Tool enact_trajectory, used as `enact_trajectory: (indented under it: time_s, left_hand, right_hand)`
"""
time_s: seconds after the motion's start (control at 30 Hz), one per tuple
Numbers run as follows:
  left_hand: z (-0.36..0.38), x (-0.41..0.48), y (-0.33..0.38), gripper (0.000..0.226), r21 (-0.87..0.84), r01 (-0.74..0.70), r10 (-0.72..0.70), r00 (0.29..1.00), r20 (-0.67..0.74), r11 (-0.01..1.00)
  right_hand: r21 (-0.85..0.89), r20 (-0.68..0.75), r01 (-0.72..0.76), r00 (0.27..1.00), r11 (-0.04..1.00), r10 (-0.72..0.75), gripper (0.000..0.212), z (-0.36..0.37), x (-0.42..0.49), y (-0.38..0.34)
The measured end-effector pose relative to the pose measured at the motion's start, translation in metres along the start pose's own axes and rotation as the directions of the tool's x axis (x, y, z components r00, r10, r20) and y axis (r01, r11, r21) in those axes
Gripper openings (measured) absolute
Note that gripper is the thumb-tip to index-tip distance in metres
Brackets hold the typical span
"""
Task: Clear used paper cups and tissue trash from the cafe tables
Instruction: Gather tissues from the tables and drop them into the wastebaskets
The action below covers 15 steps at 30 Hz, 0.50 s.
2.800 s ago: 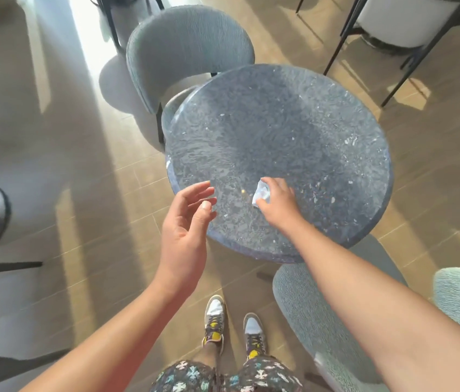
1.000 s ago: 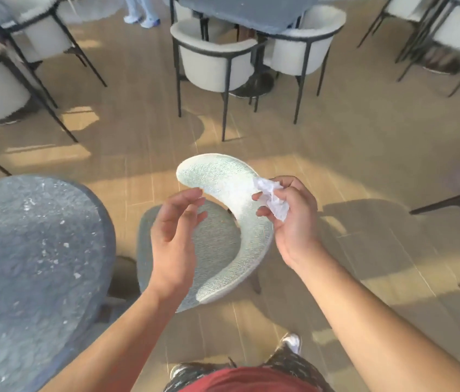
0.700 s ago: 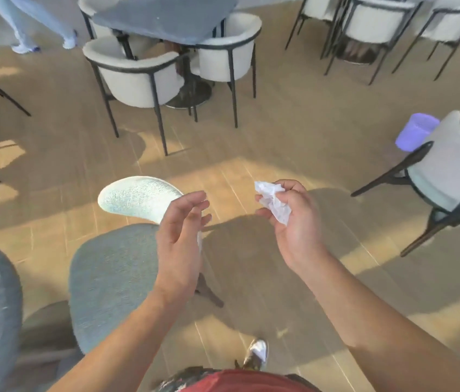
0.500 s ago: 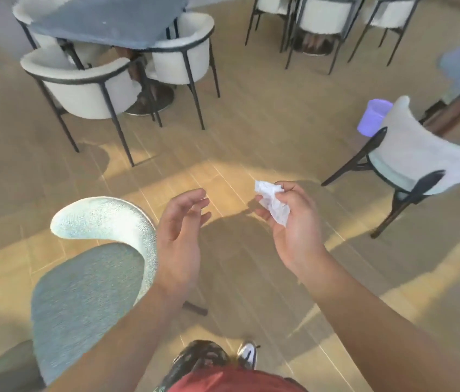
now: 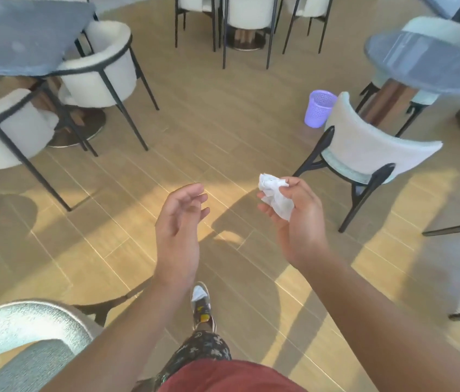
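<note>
A crumpled white tissue (image 5: 275,195) sits in my right hand (image 5: 296,219), pinched between thumb and curled fingers at chest height over the wooden floor. My left hand (image 5: 179,224) hangs beside it, about a hand's width to the left, palm turned inward, fingers loosely curved and holding nothing. A small purple mesh waste bin (image 5: 318,108) stands on the floor ahead to the right, partly behind a chair back.
A white chair with black legs (image 5: 370,154) stands between me and the bin. A round grey table (image 5: 424,62) is at the far right, a dark table (image 5: 19,38) with white armchairs at the left. A teal chair (image 5: 25,343) is at my lower left.
I have turned away from the round table with the tissue in my right hand. The view swung right, bringing the purple bin and white chair closer. My hands kept their pose.
</note>
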<state>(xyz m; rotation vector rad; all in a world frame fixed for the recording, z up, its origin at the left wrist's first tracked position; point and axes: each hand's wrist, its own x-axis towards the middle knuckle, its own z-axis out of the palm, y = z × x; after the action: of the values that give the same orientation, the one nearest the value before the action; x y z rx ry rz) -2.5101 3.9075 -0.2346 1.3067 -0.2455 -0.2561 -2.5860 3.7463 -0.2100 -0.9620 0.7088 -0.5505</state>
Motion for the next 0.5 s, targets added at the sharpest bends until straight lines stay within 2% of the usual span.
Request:
enact_trajectory:
  time_s: [0.13,0.27,0.5]
  left_hand:
    - [0.013,0.092,0.001,0.021,0.011,0.015,-0.016,0.998,0.06,1.0]
    - [0.031,0.17,0.004,0.025,0.042,0.015,-0.021,0.989,0.148,0.999]
    - [0.081,0.288,-0.008,0.025,0.04,0.039,-0.046,0.977,0.207,0.998]
  right_hand:
    - [0.047,-0.037,0.05,0.998,0.998,-0.048,0.007,0.031,0.074,-0.019]
    - [0.079,-0.067,0.093,0.994,0.992,-0.088,0.007,0.056,0.135,-0.033]
    - [0.084,-0.129,0.11,0.987,0.99,-0.099,0.008,0.078,0.242,-0.055]
